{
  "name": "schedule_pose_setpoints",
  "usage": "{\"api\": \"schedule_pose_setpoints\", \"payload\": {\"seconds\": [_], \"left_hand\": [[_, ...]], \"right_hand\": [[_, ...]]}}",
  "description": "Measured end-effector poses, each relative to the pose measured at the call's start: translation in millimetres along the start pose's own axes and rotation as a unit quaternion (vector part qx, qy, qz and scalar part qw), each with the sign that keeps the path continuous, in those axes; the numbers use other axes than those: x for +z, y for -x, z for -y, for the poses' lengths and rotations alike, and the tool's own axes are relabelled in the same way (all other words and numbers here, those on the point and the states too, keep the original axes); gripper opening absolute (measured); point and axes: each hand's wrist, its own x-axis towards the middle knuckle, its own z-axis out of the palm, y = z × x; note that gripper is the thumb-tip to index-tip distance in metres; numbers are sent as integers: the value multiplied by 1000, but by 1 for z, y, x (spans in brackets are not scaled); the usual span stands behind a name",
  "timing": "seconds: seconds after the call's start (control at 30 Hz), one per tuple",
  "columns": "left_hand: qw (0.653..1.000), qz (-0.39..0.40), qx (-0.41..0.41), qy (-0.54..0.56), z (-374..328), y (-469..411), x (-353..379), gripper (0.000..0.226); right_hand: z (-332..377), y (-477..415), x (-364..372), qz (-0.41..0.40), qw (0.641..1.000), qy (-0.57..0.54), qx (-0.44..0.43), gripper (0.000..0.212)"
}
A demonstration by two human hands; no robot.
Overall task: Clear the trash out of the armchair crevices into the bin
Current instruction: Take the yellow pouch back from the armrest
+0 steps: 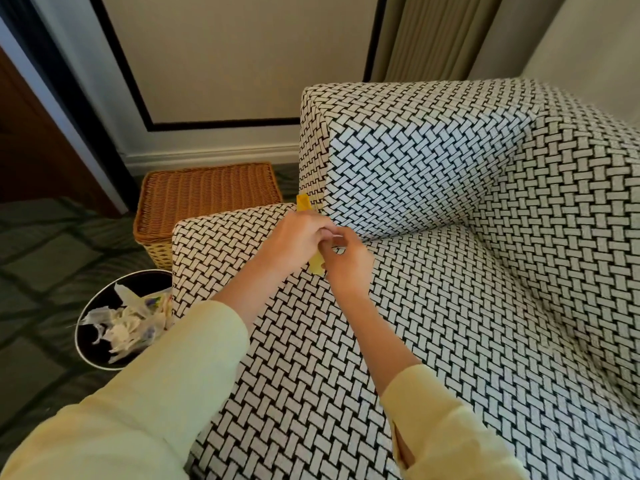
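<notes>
The armchair (pixel 450 258) has a black-and-white woven cover and fills the right of the view. A yellow wrapper (pixel 304 204) sticks up near the crevice where the left armrest meets the backrest; its lower end shows below my hands. My left hand (pixel 298 239) grips the wrapper. My right hand (pixel 348 263) meets it fingertip to fingertip and pinches something small and pale there; I cannot tell what it is. The round black bin (pixel 90 344) stands on the floor left of the armrest, holding crumpled white paper and wrappers.
A lidded wicker basket (pixel 207 195) stands on the floor behind the left armrest, against the wall. Dark patterned carpet (pixel 45 258) lies around the bin. A curtain (pixel 433 36) hangs behind the chair.
</notes>
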Motion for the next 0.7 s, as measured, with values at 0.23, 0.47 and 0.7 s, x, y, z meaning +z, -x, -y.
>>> {"api": "schedule_pose_setpoints", "payload": {"seconds": [0.23, 0.47, 0.7], "left_hand": [[988, -26, -144, -51, 26, -15, -24, 29], [894, 7, -417, 163, 27, -9, -22, 68], [617, 68, -494, 609, 28, 26, -28, 27]], "right_hand": [[-1, 11, -10, -21, 997, 16, -75, 22], [13, 21, -4, -30, 993, -106, 33, 16], [56, 30, 22, 66, 956, -283, 46, 7]]}}
